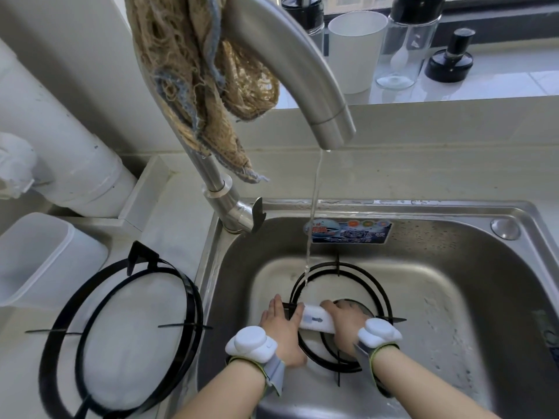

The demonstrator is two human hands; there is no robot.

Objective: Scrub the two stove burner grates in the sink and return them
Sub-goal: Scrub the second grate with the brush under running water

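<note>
One printed label noted: a sticker point(348, 232) on the rear inner wall of the sink point(438, 207), just below the rim. It has a blue ground, with an oval logo bearing red lettering at its left end. Three small round marks, orange, green and orange-red, run along its top edge. White Chinese characters cross the middle, too blurred to read. Second mark: a small blue-grey print on the white sponge point(317, 321) low in the sink, illegible.

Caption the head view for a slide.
Right hand holds a sponge on one grate under the running tap, left hand pressing it down; second grate lies on the counter.
</note>
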